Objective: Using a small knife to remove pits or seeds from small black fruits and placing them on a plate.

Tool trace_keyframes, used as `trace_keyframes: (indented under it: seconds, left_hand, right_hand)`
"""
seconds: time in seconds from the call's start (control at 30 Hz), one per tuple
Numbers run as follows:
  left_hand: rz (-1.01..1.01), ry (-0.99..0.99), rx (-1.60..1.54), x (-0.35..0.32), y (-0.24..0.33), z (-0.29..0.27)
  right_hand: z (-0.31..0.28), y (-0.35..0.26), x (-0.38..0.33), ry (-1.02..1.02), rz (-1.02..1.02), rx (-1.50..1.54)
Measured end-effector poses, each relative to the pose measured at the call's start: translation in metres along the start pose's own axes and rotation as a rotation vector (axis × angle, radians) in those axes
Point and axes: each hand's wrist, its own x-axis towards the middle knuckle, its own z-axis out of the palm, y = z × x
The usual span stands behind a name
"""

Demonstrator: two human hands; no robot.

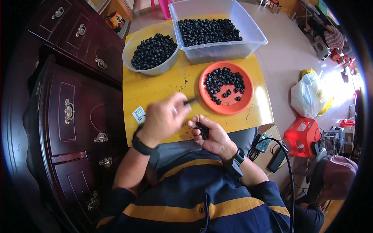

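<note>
My left hand is over the near middle of the yellow table, blurred by motion. Its fingers pinch a short dark stick-like piece, too smeared to identify. Just right of it, my right hand is palm up at the table's near edge, with its fingers curled round several small black ring-like parts. Beyond my hands an orange-red round plate bears many loose black parts with holes in them, mostly along its far and left side.
A round translucent bowl and a large clear plastic bin, both full of black parts, stand on the far side of the yellow table. A white label lies left. Dark drawers flank the table; a red stool stands right.
</note>
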Motion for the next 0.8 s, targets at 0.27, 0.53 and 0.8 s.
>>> trace_keyframes:
  seconds: [0.27, 0.53, 0.8]
  left_hand:
    - [-0.106, 0.098, -0.020, 0.014, -0.007, -0.018]
    - [-0.224, -0.219, -0.117, -0.039, 0.020, 0.025]
    - [-0.194, -0.213, 0.082, -0.056, 0.014, 0.050]
  right_hand:
    - [0.000, -0.008, -0.004, -0.101, -0.012, 0.154]
    - [-0.013, -0.005, 0.005, -0.219, 0.027, 0.231]
    - [-0.013, 0.005, 0.009, -0.161, -0.032, 0.175]
